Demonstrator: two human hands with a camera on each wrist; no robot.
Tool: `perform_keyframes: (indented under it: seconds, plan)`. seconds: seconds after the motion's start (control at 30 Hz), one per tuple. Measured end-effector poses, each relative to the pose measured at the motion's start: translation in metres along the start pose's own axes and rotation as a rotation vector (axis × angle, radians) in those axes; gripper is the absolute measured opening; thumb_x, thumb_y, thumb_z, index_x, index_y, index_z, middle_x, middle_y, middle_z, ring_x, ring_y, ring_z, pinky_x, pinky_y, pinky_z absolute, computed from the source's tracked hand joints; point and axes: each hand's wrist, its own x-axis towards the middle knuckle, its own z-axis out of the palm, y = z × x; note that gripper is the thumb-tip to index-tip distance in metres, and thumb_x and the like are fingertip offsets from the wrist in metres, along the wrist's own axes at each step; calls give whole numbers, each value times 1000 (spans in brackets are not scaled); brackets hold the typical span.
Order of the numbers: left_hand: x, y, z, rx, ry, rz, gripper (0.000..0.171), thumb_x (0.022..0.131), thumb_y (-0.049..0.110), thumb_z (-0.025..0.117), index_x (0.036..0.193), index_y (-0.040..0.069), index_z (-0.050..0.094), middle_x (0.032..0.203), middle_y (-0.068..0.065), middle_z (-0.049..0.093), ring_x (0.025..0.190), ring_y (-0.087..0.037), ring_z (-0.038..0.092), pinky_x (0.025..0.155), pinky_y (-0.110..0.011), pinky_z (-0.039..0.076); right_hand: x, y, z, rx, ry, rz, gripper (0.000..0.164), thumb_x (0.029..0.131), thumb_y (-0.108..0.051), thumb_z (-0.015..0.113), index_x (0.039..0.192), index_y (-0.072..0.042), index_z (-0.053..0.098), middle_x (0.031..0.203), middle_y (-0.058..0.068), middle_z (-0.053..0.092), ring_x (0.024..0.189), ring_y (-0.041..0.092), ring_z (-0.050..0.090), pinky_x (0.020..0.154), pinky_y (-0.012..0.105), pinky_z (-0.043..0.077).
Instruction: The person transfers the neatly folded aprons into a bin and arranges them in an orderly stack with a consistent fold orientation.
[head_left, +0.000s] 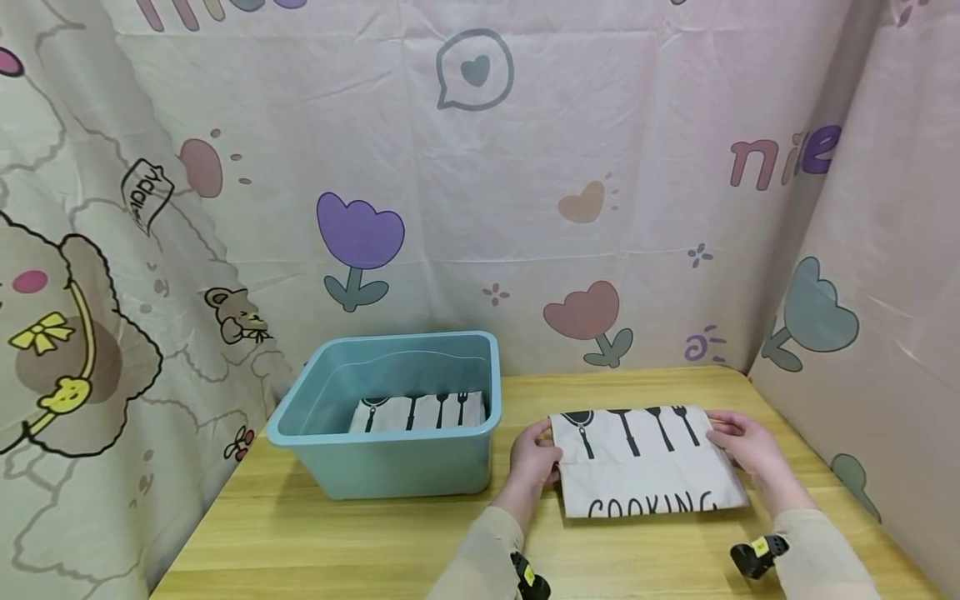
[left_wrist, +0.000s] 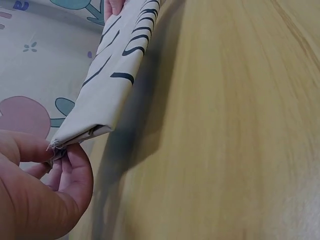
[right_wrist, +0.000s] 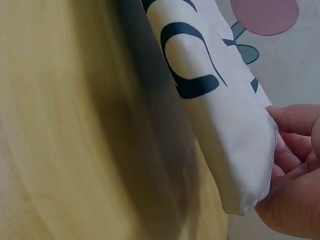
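Observation:
A folded white cloth (head_left: 637, 462), printed with black kitchen utensils and the word COOKING, is held between both hands, raised off the table. My left hand (head_left: 534, 454) pinches its left edge; the left wrist view shows thumb and fingertips of that hand (left_wrist: 45, 185) closed on a frayed corner. At the opposite edge my right hand (head_left: 746, 446) grips the fabric, its thumb on the upper face. In the right wrist view, the fingers of the right hand (right_wrist: 295, 150) curl beneath the folded layers. Whether it is a towel or an apron cannot be told.
To the left stands a blue plastic bin (head_left: 390, 467) on the wooden table (head_left: 337, 542). Inside it lies another white cloth (head_left: 427, 412) with the same utensil print. A patterned curtain (head_left: 480, 183) encloses the table at the back and both sides.

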Motion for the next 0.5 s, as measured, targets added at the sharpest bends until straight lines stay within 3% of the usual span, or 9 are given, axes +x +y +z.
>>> perform_keyframes:
  seconds: [0.27,0.5]
  plan:
    - [-1,11,-2,-40,-12,45,65,77,-15,60,136,13,61,94,-7,58,68,-17,55,49,-26,48,-6,-10,-8,124,-38,-52,55,98,-12,62,139,15,38,95,-13,58,81,-2,56,70,26,54]
    - [-6,26,-2,-51,-15,62,65,78,-13,61,135,17,62,95,-6,58,74,-19,56,59,-36,54,-8,-19,-15,204,-36,-96,29,96,-8,65,124,-7,60,92,-18,60,82,-2,58,69,25,55]
